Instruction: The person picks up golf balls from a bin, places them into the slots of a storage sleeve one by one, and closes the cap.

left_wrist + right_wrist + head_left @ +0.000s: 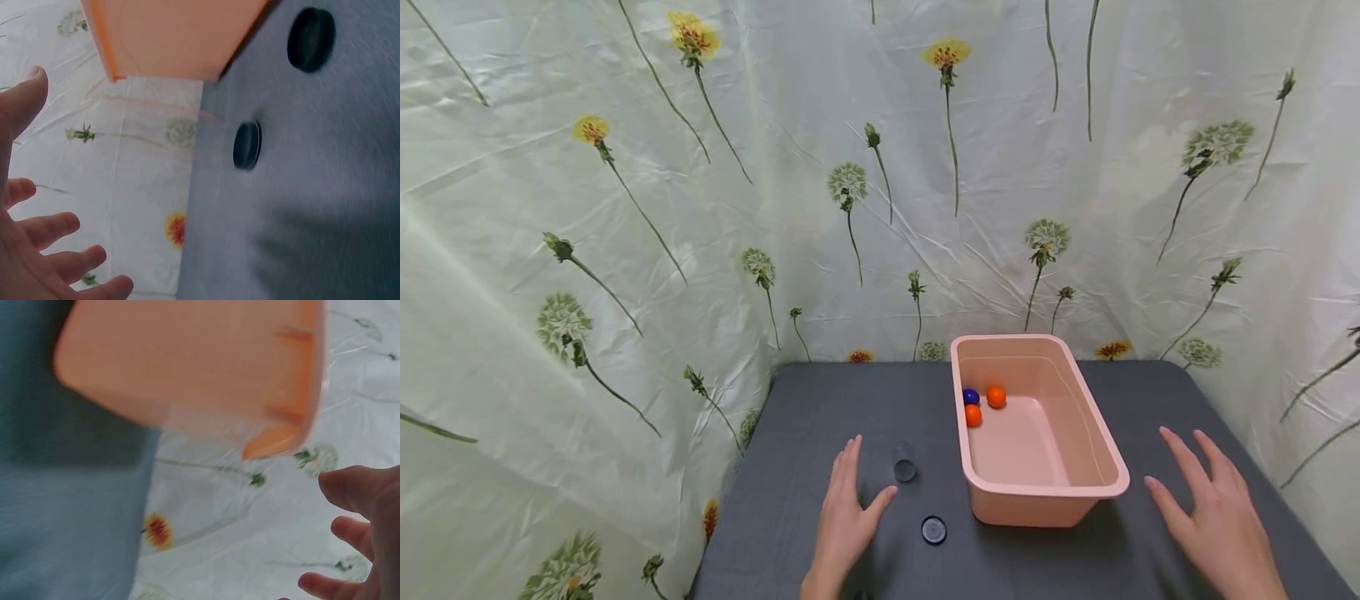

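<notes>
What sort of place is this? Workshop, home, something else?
Likely a makeshift booth for tabletop work, though the wider room is hidden: flower-printed sheeting backs and flanks a dark gray table with a pink bin on it.

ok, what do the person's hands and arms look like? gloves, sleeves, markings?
Left hand and right hand both bare: no gloves, rings or clear markings visible. No sleeves or cables in view; the frame crops most of the arms, so anything worn higher up can't be told.
</notes>
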A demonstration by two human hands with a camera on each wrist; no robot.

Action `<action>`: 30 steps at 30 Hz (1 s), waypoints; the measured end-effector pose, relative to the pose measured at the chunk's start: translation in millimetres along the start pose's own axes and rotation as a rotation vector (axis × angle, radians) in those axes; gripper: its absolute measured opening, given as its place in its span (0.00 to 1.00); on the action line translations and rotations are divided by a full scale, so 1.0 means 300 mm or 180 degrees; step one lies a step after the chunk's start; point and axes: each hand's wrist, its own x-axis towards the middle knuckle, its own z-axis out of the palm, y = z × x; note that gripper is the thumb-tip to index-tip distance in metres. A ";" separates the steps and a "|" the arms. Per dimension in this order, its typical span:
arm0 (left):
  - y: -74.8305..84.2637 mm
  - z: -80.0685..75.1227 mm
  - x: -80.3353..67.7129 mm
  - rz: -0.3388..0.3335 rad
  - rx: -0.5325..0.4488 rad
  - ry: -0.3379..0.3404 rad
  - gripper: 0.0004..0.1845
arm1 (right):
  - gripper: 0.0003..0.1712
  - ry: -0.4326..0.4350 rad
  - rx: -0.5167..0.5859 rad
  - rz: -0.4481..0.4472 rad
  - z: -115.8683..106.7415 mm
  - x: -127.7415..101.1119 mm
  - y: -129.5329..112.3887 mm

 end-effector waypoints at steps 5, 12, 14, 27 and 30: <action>-0.011 0.034 0.039 -0.0063 -0.0475 0.0020 0.49 | 0.45 0.0059 0.0299 -0.0254 -0.015 0.080 -0.056; -0.042 0.083 0.095 0.0024 -0.0972 0.0108 0.45 | 0.41 -0.0293 0.0575 -0.0498 -0.014 0.193 -0.135; -0.050 0.095 0.101 0.0037 -0.1073 0.0116 0.44 | 0.40 -0.0425 0.0625 -0.0526 -0.002 0.224 -0.155; -0.094 0.209 0.141 -0.0050 -0.1396 0.0143 0.38 | 0.36 -0.1103 0.1044 -0.0746 0.116 0.426 -0.257; -0.098 0.228 0.139 -0.0045 -0.1429 0.0177 0.36 | 0.34 -0.1219 0.1129 -0.0767 0.158 0.457 -0.279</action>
